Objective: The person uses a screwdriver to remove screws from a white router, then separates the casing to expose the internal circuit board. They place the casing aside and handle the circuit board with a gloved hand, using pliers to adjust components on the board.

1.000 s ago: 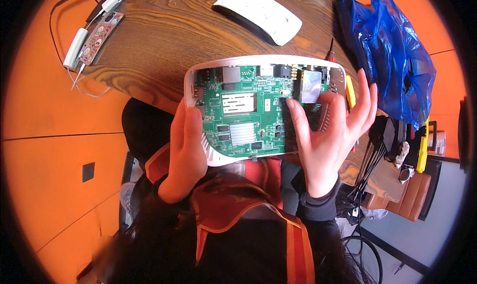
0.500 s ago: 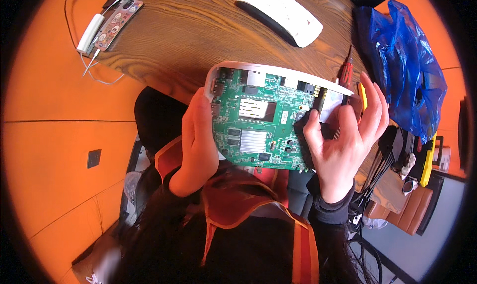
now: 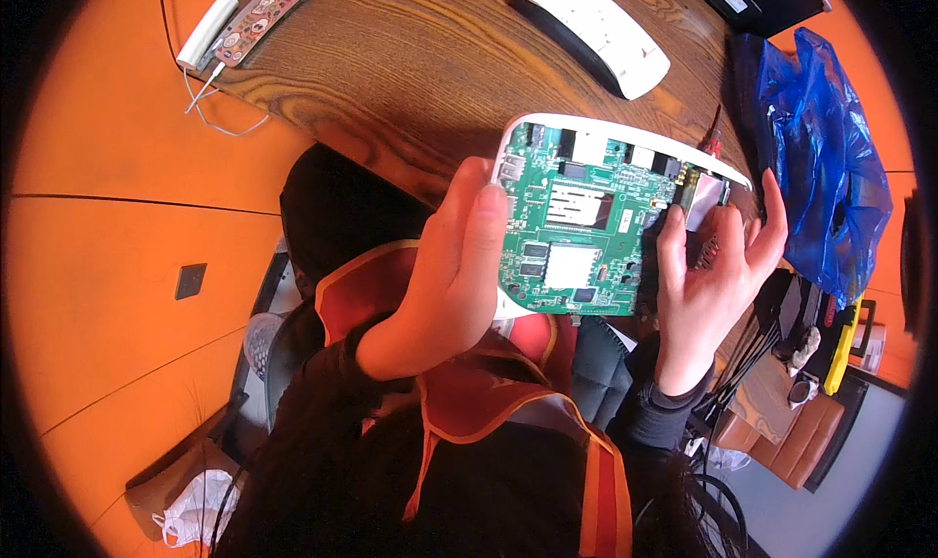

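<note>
In front of me, above my lap, is an opened white electronics box [image 3: 625, 131] with its green circuit board [image 3: 611, 240] exposed. Metal ports line the far edge, and a pale heat sink [image 3: 571, 266] sits on the board. My left hand [image 3: 459, 255] is closed on the box's left side, its thumb along the rim and its other fingers mostly hidden. At the right side, my right hand [image 3: 718, 275] has its thumb and bent index finger on the box, beside a silvery part [image 3: 703, 202] in the far right corner. A dark coiled piece shows near those fingers.
A white curved cover [image 3: 596, 35] lies on the wooden table [image 3: 410, 79]. A red screwdriver [image 3: 712, 146] lies behind the box, beside a blue plastic bag [image 3: 816, 177]. A patterned phone [image 3: 266, 19] with white cables is at far left. Black cables hang at right.
The box and both hands have shifted right, and the box has tilted slightly. The whole view has also moved. Both hands keep their places on the box.
</note>
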The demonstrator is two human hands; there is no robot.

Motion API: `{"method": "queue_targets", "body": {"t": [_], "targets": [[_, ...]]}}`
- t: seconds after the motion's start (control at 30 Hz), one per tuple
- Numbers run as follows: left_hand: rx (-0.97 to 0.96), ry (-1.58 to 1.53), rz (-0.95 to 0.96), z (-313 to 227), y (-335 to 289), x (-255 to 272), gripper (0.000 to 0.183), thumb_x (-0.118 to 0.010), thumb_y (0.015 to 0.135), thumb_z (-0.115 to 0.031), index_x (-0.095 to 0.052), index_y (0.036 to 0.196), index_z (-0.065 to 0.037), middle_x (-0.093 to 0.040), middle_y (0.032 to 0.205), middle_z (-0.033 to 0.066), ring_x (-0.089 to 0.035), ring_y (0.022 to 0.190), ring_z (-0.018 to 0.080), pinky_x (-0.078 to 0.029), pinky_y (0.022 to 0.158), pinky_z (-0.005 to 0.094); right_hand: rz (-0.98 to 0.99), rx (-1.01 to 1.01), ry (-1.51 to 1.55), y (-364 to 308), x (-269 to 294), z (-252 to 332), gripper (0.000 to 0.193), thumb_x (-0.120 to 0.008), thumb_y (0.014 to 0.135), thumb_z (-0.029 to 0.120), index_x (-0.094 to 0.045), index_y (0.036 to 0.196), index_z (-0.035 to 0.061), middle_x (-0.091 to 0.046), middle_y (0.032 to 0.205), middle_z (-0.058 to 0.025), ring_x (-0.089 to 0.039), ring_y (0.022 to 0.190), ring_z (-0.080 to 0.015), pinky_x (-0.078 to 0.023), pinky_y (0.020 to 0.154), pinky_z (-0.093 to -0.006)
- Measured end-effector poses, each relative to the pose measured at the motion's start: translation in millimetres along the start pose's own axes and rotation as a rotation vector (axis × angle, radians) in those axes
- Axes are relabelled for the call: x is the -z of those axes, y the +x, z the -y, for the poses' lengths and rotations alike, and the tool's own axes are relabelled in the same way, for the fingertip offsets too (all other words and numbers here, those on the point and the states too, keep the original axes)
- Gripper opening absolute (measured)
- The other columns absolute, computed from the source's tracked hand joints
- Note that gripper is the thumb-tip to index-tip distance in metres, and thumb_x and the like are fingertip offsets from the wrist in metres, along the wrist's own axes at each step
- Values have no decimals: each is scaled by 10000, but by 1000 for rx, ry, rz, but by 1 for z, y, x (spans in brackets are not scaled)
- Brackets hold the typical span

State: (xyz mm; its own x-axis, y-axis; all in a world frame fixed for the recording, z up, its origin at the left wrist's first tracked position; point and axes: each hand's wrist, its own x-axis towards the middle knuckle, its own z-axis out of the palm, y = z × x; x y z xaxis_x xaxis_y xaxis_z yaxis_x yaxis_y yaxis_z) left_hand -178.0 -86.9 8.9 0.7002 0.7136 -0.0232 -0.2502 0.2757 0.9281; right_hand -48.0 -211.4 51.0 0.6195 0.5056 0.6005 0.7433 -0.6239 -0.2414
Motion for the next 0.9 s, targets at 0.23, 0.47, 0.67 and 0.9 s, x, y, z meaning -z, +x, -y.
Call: {"method": "queue_targets", "body": {"t": [0.23,0.47,0.67,0.9], "targets": [[79,5,-36,1,7,7,283,-311,990,-228,-491,1000,-10,-537,837,39,-463,761,72,-405,722,234,50,88,103,-7,-3,0,276,-721,698,139,-494,691,-18,-426,1271,-237,-519,1016,-353,-450,799,-378],[-53,23,6,2,-2,2,284,-301,990,-215,-491,1019,-6,-560,852,58,-498,787,83,-418,729,248,101,-52,181,2,5,-1,266,-711,708,140,-499,709,-20,-419,1268,-202,-566,845,-261,-466,712,-322],[-31,21,-37,3,6,9,327,-303,999,-264,-498,974,-3,-546,835,53,-485,768,84,-410,708,246,85,89,148,-3,2,7,270,-724,708,151,-511,687,-15,-402,1295,-224,-550,986,-334,-467,778,-350],[-9,226,14,1,4,14,365,-265,1001,-266,-470,1131,6,-575,984,93,-543,871,133,-438,790,272,53,175,60,-1,-6,-3,267,-730,696,139,-508,698,-11,-430,1249,-238,-530,1027,-355,-470,780,-363]]}}
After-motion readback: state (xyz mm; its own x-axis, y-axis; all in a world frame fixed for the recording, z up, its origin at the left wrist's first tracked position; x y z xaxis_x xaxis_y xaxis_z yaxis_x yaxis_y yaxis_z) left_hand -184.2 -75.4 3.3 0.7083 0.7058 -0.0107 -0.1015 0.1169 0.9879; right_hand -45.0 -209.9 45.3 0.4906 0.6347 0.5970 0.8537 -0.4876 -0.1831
